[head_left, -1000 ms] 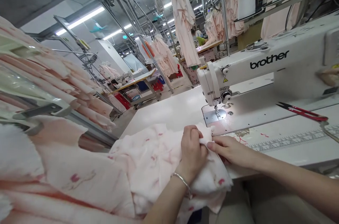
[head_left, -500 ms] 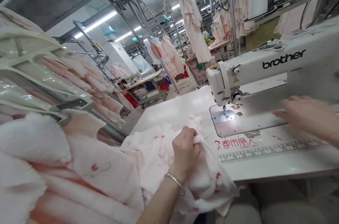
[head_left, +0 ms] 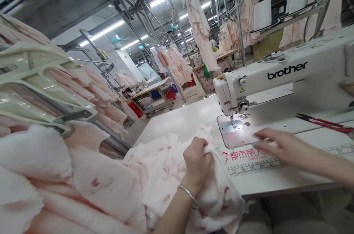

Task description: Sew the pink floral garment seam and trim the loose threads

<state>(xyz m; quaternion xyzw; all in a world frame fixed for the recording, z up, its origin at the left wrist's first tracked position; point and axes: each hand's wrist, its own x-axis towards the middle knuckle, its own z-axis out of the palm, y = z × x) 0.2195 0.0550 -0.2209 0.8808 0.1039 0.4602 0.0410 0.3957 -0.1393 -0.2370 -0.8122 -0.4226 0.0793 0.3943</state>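
Left hand [head_left: 197, 164], fingers closed on pink floral fabric [head_left: 163, 175]; right hand [head_left: 284, 149], fingers open.
Fabric bunched under left fingers, on table [head_left: 177, 123]; needle plate [head_left: 231, 127] just beside right fingertips, red snips [head_left: 323, 123] beyond.

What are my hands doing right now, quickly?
Left hand: closed, gripping the pale pink printed fabric.
Right hand: open, holding nothing, beside the sewing machine's needle plate.
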